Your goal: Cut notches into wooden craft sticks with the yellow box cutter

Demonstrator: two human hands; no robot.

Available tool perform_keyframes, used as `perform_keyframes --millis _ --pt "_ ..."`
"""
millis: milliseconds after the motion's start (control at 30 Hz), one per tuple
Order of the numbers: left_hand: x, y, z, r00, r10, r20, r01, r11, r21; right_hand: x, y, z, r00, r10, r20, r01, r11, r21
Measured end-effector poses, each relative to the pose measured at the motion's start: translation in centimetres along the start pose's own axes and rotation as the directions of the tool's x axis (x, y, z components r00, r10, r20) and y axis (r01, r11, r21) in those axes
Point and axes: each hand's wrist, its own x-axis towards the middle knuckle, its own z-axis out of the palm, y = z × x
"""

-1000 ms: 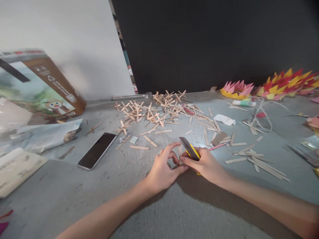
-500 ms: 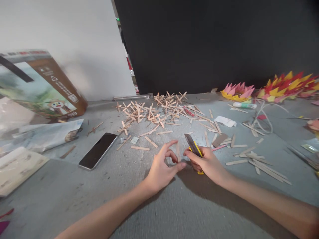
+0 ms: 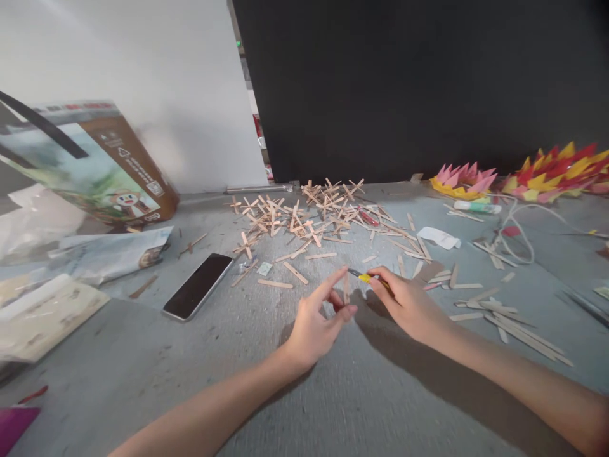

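Note:
Between thumb and forefinger, my left hand [image 3: 318,320] holds a short wooden craft stick [image 3: 347,289] upright by its ends. My right hand [image 3: 409,298] is closed round a yellow utility knife [image 3: 366,278], its blade pointing left at the stick's upper end. Whether the blade touches the wood I cannot tell. Beyond my hands lies a heap of craft sticks [image 3: 295,219], many joined into crosses. Several loose sticks [image 3: 523,330] are on the right, and a few more, such as a single stick [image 3: 275,284], lie just ahead of my left hand.
A phone [image 3: 198,287] lies on the grey table at left, near a printed bag [image 3: 118,171] and plastic packets [image 3: 61,317]. Paper crowns [image 3: 464,181], a glue stick [image 3: 477,207] and a white cable [image 3: 523,244] are at right. A black panel [image 3: 419,82] stands behind.
My right hand has turned the utility knife from blade-up to pointing left and brought its blade to the stick's upper end. The whole view has shifted slightly.

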Motion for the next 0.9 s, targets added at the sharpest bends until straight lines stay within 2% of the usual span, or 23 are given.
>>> perform_keyframes --millis 133,200,267,367,467,567,667,767,900 --pt "-0.1 0.1 0.1 1.0 0.014 0.0 -0.014 1.0 -0.003 1.7 1.9 -0.1 0.977 -0.215 0.007 0.202 0.906 -0.372" --pt "0.1 0.0 0.1 0.998 -0.001 -0.061 -0.002 0.999 -0.047 2.7 2.1 0.1 0.957 -0.288 0.033 0.268 0.833 -0.484" --pt "0.3 -0.4 0.2 0.99 -0.02 -0.141 0.002 0.992 -0.129 3.9 1.4 0.6 0.942 -0.334 0.007 0.287 0.799 -0.529" --pt "0.6 -1.0 0.2 0.976 -0.062 -0.21 0.012 0.973 -0.231 6.1 -1.0 1.9 0.894 -0.446 0.051 0.428 0.813 -0.395" --pt "0.8 -1.4 0.0 0.963 -0.073 -0.258 -0.005 0.957 -0.29 8.8 -3.7 4.3 0.842 -0.494 0.218 0.531 0.829 -0.175" --pt "0.9 -1.3 -0.4 0.944 -0.073 -0.322 -0.026 0.956 -0.293 11.2 -5.1 6.8 0.834 -0.491 0.25 0.528 0.842 -0.106" --pt "1.2 -1.0 -0.8 0.926 -0.105 -0.362 -0.013 0.951 -0.309 12.7 -5.4 8.1 0.826 -0.503 0.254 0.535 0.841 -0.074" --pt "1.4 -0.9 -0.9 0.925 -0.135 -0.354 -0.001 0.933 -0.36 12.9 -5.4 8.2 0.837 -0.486 0.252 0.515 0.855 -0.062" --pt "1.5 -0.9 -0.7 0.926 -0.142 -0.351 -0.005 0.923 -0.386 11.9 -5.1 7.3 0.865 -0.452 0.22 0.474 0.879 -0.058"
